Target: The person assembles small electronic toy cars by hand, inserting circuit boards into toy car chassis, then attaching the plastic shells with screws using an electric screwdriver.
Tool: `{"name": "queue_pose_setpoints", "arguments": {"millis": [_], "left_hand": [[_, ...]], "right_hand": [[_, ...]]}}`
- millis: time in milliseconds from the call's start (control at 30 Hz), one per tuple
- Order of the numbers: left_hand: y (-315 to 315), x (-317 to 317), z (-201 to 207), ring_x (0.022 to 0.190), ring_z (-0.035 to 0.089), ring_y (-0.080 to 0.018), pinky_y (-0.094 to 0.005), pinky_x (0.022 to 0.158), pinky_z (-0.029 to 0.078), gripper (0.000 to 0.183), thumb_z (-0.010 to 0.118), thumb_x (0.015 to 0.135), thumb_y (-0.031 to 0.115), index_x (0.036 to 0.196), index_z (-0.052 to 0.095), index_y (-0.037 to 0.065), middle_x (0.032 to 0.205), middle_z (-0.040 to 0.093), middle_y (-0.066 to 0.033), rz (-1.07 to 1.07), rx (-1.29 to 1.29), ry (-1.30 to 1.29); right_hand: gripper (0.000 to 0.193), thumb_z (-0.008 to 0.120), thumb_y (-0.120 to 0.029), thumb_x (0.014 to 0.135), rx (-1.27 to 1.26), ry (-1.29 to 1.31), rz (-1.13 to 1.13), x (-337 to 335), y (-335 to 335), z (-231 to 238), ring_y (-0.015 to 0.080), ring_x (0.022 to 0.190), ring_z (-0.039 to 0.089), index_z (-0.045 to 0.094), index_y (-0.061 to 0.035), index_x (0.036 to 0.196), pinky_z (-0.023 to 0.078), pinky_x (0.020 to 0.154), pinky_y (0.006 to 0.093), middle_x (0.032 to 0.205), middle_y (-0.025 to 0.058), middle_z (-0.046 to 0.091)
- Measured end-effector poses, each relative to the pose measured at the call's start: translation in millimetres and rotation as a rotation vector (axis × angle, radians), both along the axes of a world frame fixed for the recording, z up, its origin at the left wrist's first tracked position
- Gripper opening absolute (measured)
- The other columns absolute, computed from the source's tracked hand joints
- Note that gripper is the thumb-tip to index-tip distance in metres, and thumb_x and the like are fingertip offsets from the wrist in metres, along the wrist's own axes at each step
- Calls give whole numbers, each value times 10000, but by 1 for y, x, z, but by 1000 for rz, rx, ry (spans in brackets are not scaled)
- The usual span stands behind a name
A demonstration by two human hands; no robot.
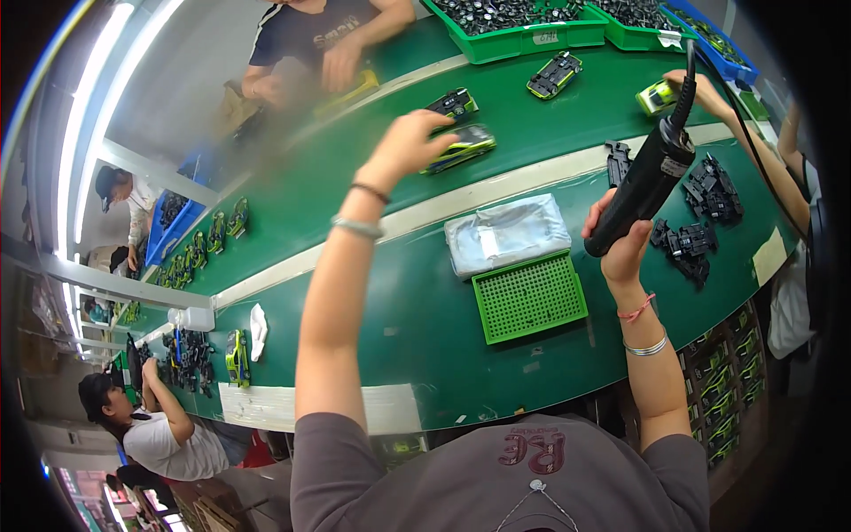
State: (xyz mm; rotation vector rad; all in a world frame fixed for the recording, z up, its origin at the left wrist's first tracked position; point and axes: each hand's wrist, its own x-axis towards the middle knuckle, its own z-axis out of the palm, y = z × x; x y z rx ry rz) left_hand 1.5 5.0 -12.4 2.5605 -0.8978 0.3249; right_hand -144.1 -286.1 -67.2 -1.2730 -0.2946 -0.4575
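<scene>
My left hand (409, 142) reaches over the far strip of the green table, its fingers apart. Its fingertips are right by a yellow-green and black toy car (463, 147); whether they touch it I cannot tell. Just beyond lies another toy car (454, 104), its black underside up. In my right hand (628, 255) is a black corded electric screwdriver (645, 182), gripped around the body and held above the table, its cord running upward. Left of that hand sit a pale blue plastic-wrapped tray (510, 235) and a green perforated basket (530, 298).
Black plastic chassis parts (712, 188) lie in piles at the right. Green bins (541, 37) of small dark parts stand at the far edge. An upturned toy car (554, 74) lies nearby. Co-workers sit across and left; another person's hand (705, 93) holds a toy car (656, 97).
</scene>
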Motion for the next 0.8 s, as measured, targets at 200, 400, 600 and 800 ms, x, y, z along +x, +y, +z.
{"name": "queue_pose_setpoints", "arguments": {"millis": [200,400,600,800], "left_hand": [[-53,4,-36,973,552,-306,-393,815,476,448,715,704,321,1043,591,56,1002,578,-133,158,103,-43],[124,-54,-9,978,557,-293,-381,825,469,496,775,623,266,1042,585,80,1046,564,-107,559,620,139],[255,-207,36,960,562,-298,-378,834,463,471,735,655,202,1058,571,21,1044,557,-149,893,252,136],[250,-363,62,910,578,-274,-361,790,464,477,742,679,258,1044,578,-1,999,587,-155,1093,117,140]], "right_hand": [[809,393,-767,745,33,12,39,0,-4,-1,151,539,534,493,25,876,421,490,250,637,84,521],[804,419,-753,748,-70,83,45,-4,0,3,141,618,535,500,22,944,423,577,249,705,77,541],[785,414,-732,770,-154,72,86,-3,-5,-6,159,704,534,478,22,982,439,657,270,791,80,527],[840,385,-758,757,-137,100,93,3,-16,-13,191,738,539,464,32,1032,439,726,301,826,103,532]]}}
